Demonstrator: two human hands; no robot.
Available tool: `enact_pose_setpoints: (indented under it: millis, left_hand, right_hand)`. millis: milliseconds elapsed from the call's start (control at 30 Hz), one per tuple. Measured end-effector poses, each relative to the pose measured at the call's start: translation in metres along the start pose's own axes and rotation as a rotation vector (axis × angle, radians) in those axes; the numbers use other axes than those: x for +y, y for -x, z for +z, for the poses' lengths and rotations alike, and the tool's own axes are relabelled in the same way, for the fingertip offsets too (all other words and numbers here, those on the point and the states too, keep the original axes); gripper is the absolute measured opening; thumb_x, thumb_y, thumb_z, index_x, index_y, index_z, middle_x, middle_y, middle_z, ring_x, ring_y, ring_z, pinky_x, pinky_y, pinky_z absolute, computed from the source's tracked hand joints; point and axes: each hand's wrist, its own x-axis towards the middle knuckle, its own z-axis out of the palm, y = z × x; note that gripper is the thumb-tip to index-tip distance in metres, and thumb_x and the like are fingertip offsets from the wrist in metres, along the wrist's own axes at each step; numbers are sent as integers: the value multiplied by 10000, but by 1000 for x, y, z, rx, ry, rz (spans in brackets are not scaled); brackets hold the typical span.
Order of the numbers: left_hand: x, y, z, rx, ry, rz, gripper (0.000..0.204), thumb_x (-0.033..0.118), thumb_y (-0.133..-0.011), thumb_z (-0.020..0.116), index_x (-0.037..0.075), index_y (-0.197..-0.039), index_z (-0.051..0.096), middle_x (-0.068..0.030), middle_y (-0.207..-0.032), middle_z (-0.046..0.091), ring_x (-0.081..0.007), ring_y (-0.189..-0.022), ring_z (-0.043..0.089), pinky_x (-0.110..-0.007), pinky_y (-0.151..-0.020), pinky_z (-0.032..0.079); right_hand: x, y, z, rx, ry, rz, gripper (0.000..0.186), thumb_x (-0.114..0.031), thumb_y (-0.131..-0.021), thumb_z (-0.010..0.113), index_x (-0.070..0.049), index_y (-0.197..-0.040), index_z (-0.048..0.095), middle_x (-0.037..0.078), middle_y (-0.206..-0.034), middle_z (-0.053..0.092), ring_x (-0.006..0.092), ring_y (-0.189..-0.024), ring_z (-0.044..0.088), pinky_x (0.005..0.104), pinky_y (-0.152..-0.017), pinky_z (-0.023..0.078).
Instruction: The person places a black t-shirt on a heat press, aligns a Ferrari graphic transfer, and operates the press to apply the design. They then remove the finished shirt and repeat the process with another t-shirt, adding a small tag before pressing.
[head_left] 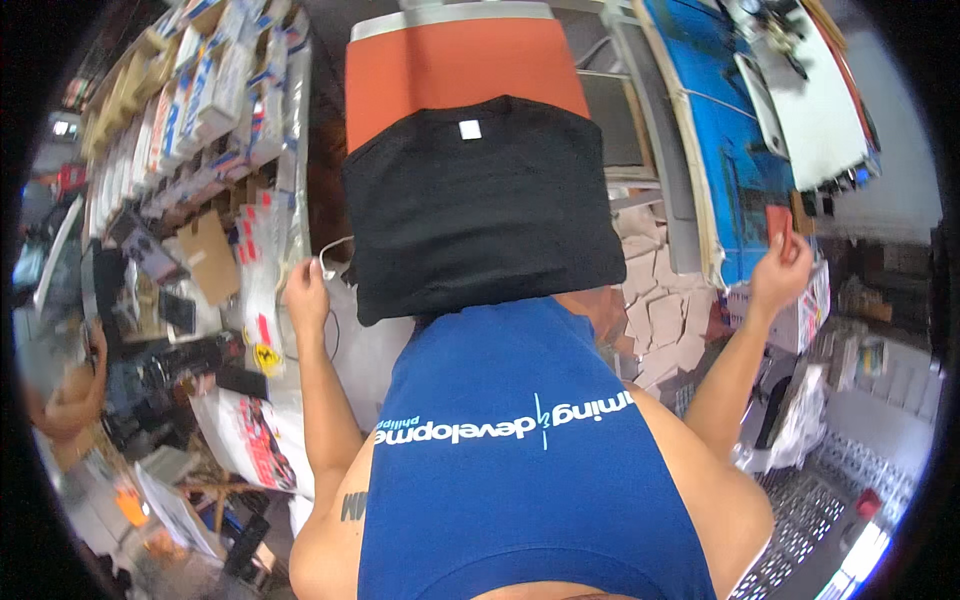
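Left hand (pixel 308 284): fingers curled beside a white cord (pixel 336 243); you can't tell whether they grip it.
Right hand (pixel 782 266): you grasp a small red piece (pixel 777 222).
Black shirt (pixel 485 210): before you, over an orange board (pixel 465 70).
Cartons (pixel 222 95): stacked leftward, contents unclear.

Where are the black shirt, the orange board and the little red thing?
Black shirt (pixel 485 225), head view: middle of its cloth.
Orange board (pixel 462 68), head view: bare part beyond the shirt.
Little red thing (pixel 778 221), head view: its upper part.
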Motion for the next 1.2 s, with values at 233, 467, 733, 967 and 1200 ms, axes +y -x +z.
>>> enact_pose_setpoints:
  millis: [233,467,733,967,1200]
  left_hand:
    - [205,22,21,-222,328,870,318,119,-936,690,1,-1230,667,-173,-1094,720,-367,-1046,694,-408,-963,535]
    - [219,-70,-3,-418,211,623,185,27,-906,676,-10,-1086,694,-229,-962,734,-381,-931,735,-410,-817,562]
    - [273,-173,96,35,281,768,171,65,-970,597,28,-1097,705,-220,-1072,731,-390,-1025,706,-441,-870,557]
    - [271,-173,129,-615,169,641,220,169,-957,665,3,-1090,724,-167,-1053,756,-381,-1009,706,-429,-915,548]
    - [261,-153,110,-469,-18,678,233,173,-862,778,7,-1007,701,-194,-1040,728,-396,-1009,686,-462,-867,538]
  right_hand:
    - [-173,173,79,-1112,-1029,352,225,-11,-839,797,-48,-1035,692,23,-970,688,123,-876,652,284,-816,548]
    - [-249,140,186,-812,-582,-852,251,-128,-901,727,-49,-1127,652,107,-1130,691,259,-1115,650,444,-965,503]
    - [-291,78,258,-1089,-216,-934,232,-236,-861,754,-59,-1009,722,126,-1067,704,341,-1107,631,527,-946,450]
    - [-278,87,252,-792,-550,-852,178,-177,-833,771,-57,-957,726,90,-1101,707,328,-1121,611,484,-942,467]
    - [-271,97,266,-856,-482,-790,156,-151,-856,741,-74,-991,727,94,-1120,719,334,-1112,611,483,-944,461]
